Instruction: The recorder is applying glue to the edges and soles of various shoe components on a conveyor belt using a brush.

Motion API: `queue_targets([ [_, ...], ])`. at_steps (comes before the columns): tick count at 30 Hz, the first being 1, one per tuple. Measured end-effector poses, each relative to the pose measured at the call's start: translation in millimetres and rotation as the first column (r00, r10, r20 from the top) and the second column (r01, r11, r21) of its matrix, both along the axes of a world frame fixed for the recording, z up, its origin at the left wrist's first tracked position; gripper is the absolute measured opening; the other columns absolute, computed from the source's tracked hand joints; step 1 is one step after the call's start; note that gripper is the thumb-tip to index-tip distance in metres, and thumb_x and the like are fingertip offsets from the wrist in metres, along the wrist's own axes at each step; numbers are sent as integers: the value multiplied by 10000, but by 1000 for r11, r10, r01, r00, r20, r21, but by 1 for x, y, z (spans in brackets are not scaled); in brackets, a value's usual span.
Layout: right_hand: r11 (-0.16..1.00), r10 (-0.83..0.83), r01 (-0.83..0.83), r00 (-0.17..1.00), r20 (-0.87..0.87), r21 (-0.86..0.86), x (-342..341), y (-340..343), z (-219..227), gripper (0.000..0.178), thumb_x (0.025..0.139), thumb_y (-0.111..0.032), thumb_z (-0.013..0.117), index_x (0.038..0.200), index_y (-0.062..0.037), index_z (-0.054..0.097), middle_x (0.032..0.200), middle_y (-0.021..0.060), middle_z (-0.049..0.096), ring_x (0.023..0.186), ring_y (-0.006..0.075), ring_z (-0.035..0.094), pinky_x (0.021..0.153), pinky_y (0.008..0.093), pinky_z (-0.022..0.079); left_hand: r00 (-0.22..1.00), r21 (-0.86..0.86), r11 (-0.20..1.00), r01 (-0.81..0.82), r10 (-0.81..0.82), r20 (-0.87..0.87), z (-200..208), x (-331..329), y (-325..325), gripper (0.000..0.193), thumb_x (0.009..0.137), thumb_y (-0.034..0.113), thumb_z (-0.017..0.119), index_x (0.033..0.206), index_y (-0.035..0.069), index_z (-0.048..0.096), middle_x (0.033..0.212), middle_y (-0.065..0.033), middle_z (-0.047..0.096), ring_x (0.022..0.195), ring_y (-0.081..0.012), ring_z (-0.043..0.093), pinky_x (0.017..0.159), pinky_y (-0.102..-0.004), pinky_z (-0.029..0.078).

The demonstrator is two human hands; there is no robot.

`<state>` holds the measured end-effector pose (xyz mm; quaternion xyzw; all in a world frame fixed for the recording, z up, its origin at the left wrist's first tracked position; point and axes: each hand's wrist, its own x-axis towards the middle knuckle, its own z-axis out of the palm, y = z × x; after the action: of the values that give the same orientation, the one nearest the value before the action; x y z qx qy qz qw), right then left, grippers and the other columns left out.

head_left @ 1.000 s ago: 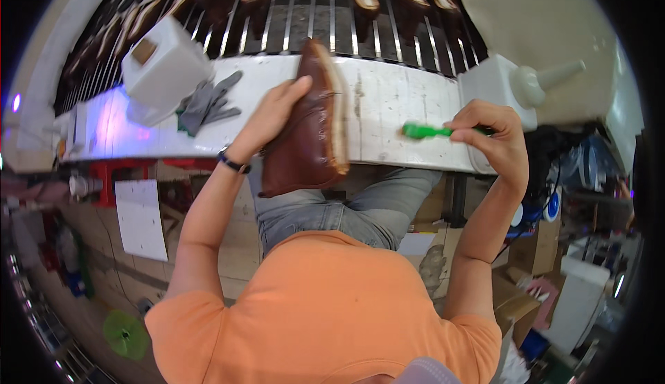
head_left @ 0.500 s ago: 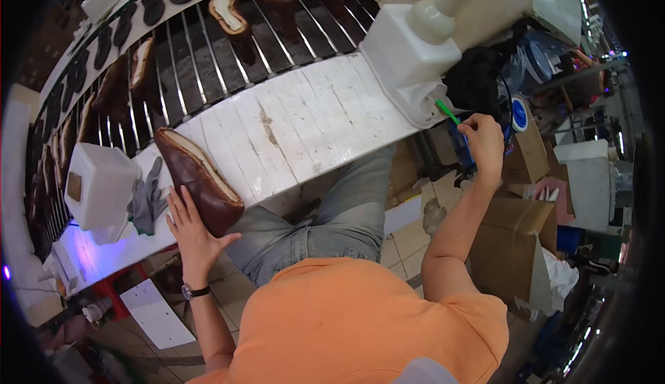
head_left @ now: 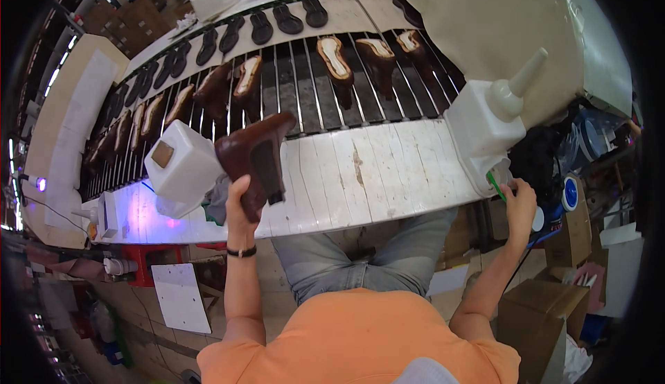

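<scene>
My left hand point(head_left: 242, 207) is closed around a brown leather boot point(head_left: 242, 148) with a dark side panel. Held over the near edge of the bench, the boot has its narrow end down by my palm; its underside faces away from me. On the right, my right hand point(head_left: 519, 202) pinches a thin green handle point(head_left: 496, 186). The handle's far end goes into the opening at the foot of a white spouted container point(head_left: 485, 117) and cannot be seen. A grey glove point(head_left: 217, 202) lies partly hidden behind the boot and my left hand.
A white bench point(head_left: 325, 176) runs in front of me. Beyond it, a roller conveyor point(head_left: 298, 82) carries several boots, undersides up, and dark soles point(head_left: 261, 28) line its far side. A second white container point(head_left: 181, 166) stands left. Cardboard boxes point(head_left: 544, 318) sit at lower right.
My left hand has lifted the boot from the bench edge and turned it, so its side shows instead of its pale underside. My right hand has tilted the green handle. The view has shifted.
</scene>
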<state>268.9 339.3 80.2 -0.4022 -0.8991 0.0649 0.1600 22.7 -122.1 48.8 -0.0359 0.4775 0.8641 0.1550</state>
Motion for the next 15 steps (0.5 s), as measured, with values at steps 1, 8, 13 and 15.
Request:
queue_targets([
  [1,1000,-3,0,993,-117,-23,0,-6,8,314,819,-207,698,1033,17,649,1005,190,643,968,343,587,845,404,456,989,-40,998,57,-62,-138,-1,-18,9,269,839,263,621,1024,92,525,612,55,441,458,-51,410,406,-209,309],
  [8,978,50,-152,833,-550,-141,-6,-51,48,249,869,-140,675,1075,-1,671,979,110,682,916,179,629,825,297,480,812,-481,818,-317,-28,-583,-61,-185,100,513,804,191,695,1234,-45,542,994,-111,672,885,-185,626,794,-292,477],
  [13,941,73,-269,757,-649,-208,-16,-73,32,190,877,-93,657,1036,8,681,964,95,679,897,152,618,817,275,473,787,-766,274,-582,-49,-615,-108,-191,114,759,847,446,635,1360,-64,406,1330,-301,477,1250,-401,465,1031,-408,373],
  [15,917,185,-350,797,-574,-191,-24,-83,18,196,870,-89,660,1044,-2,680,1000,100,675,908,165,612,817,283,472,718,-738,382,-556,-227,-658,-112,-156,110,786,918,399,553,1417,-117,233,1470,-312,270,1403,-445,166,1137,-495,157],
])
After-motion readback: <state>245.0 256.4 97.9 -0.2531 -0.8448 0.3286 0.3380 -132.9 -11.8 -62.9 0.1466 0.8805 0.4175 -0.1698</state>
